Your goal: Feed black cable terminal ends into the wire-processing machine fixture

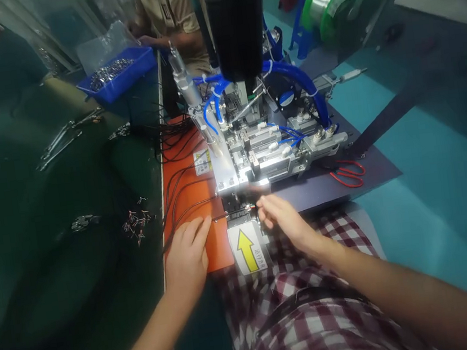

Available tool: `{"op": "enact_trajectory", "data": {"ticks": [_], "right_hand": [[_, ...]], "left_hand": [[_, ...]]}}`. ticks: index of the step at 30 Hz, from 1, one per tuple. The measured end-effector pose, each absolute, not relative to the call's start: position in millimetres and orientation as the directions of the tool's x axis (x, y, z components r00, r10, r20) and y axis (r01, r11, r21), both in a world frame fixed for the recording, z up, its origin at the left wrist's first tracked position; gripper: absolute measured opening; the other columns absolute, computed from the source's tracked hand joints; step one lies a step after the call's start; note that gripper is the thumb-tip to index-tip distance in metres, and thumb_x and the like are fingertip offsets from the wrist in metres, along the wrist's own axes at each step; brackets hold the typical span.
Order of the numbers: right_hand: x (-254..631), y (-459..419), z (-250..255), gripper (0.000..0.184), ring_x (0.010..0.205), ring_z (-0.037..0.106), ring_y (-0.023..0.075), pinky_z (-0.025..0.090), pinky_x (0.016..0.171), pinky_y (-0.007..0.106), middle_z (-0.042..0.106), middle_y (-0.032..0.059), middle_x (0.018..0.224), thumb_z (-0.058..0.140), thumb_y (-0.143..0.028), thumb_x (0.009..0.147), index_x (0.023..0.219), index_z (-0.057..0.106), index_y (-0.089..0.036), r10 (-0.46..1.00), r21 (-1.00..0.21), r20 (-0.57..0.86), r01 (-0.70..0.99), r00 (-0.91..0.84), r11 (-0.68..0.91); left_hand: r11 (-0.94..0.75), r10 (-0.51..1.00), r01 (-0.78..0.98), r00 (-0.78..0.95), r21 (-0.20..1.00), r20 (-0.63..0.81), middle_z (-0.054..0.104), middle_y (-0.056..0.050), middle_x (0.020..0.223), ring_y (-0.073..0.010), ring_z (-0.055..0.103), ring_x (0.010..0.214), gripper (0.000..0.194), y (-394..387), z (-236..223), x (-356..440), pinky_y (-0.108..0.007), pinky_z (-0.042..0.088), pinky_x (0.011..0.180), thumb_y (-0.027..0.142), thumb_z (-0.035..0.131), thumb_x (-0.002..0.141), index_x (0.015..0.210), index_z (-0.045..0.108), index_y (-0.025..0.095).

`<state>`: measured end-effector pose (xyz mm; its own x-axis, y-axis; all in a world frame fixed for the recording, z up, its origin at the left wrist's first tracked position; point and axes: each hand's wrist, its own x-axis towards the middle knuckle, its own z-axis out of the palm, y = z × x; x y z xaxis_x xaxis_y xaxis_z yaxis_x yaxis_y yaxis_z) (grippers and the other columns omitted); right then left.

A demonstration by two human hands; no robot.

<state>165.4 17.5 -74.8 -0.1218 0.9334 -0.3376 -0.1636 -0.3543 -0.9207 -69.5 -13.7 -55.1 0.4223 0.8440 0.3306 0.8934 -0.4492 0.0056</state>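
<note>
My left hand (187, 251) rests at the orange sheet's (220, 253) edge, thumb and fingers together on a black cable (219, 218). That cable runs right into a small slot at the machine's front, where thin coloured wire ends (253, 207) show. My right hand (284, 221) is closed with curled fingers right beside those wire ends; what lies between its fingertips is too small to make out. Just below the slot is a white plate with a yellow arrow (246, 250). The metal machine (252, 155) with blue air hoses (298, 76) stands beyond both hands.
More black cables (178, 176) lie across the orange sheet. On the dark green table are small wired parts (137, 223), metal pieces (85, 222) and a blue tray (119, 72). Red-handled scissors (348, 173) lie right of the machine. Behind, a person (174, 17) sits near a green spool (329, 4).
</note>
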Motion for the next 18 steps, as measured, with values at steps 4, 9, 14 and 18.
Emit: {"op": "enact_trajectory", "data": {"ticks": [4,9,14,18], "right_hand": [[192,-18,-85,0.042,0.051,0.037,0.0104,0.032,0.056,0.026,0.043,-0.0059,0.049,0.053,-0.056,0.082,0.061,0.045,-0.020,0.926,-0.923,-0.377,-0.082,-0.015,-0.377],[211,-49,-105,0.044,0.044,0.032,0.0101,0.025,0.048,0.025,0.039,-0.0070,0.047,0.054,-0.063,0.075,0.065,0.047,-0.021,0.881,-0.884,-0.468,-0.018,0.068,-0.468],[205,-72,-112,0.050,0.043,0.034,0.0093,0.028,0.048,0.025,0.041,-0.0062,0.049,0.057,-0.069,0.068,0.061,0.045,-0.021,0.879,-0.880,-0.475,0.049,-0.037,-0.473],[211,-97,-127,0.059,0.046,0.039,0.0111,0.031,0.048,0.025,0.046,-0.0041,0.052,0.061,-0.077,0.059,0.073,0.057,-0.020,0.855,-0.850,-0.519,0.106,-0.009,-0.516]], "left_hand": [[-0.453,0.837,0.889,0.400,0.063,0.373,0.065,-0.013,0.108,-0.0259,0.058,0.098,0.045,-16,-55,-72,-0.038,0.052,0.081,0.000,0.037,0.084,0.119,0.063,0.015],[-0.529,0.813,0.820,0.416,0.218,0.408,0.063,-0.011,0.111,-0.0227,0.059,0.105,0.042,27,-52,-79,-0.039,0.052,0.088,0.004,0.036,0.087,0.114,0.064,0.017],[-0.568,0.804,0.748,0.416,0.343,0.425,0.063,-0.008,0.112,-0.0201,0.061,0.100,0.021,91,-54,-75,-0.043,0.052,0.088,0.025,0.053,0.092,0.109,0.061,0.015],[-0.523,0.834,0.781,0.385,0.342,0.396,0.061,-0.009,0.117,-0.0201,0.061,0.099,0.029,96,-51,-65,-0.041,0.053,0.084,0.033,0.056,0.091,0.115,0.058,0.017]]}}
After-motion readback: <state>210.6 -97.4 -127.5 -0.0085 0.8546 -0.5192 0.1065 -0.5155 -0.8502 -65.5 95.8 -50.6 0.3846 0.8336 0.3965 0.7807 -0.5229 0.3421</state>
